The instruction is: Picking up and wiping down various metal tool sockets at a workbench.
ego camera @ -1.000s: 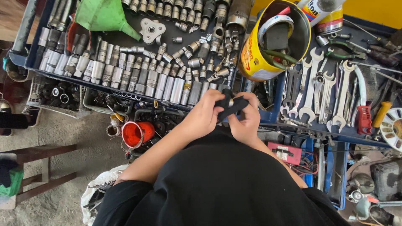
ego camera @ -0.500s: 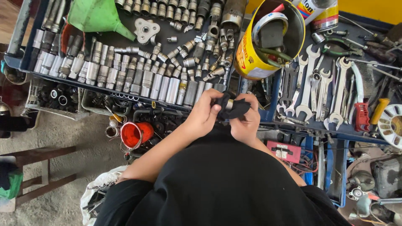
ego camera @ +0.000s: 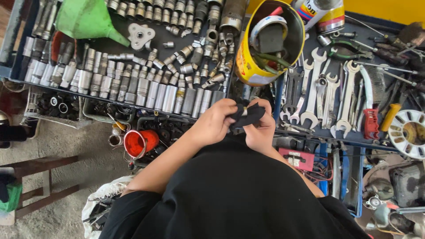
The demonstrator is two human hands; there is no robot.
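**2 hands on a black cloth and a small metal piece**

The left hand point(ego camera: 215, 121) and the right hand point(ego camera: 261, 128) meet just in front of the person's chest, both closed around a black cloth point(ego camera: 249, 115). A small metal socket point(ego camera: 244, 111) peeks out of the cloth between the fingers; how much of it is wrapped cannot be told. Compared with half a second ago, the hands sit in nearly the same spot at the near edge of the counter point(ego camera: 310, 132), and the cloth is bunched more toward the right hand.

Just beyond the hands, a dark tray point(ego camera: 110, 48) holds rows of chrome sockets point(ego camera: 146, 88) standing side by side, with loose smaller ones scattered behind them and a green funnel point(ego camera: 84, 20) lying at its far left. A yellow can point(ego camera: 265, 42), tipped toward the camera, holds a roll of tape, a dark block and some green-handled tools. To the right, open-ended wrenches point(ego camera: 318, 97) lie in a fan. Below the tray, a red cup point(ego camera: 139, 142) sits among clutter on a lower shelf.
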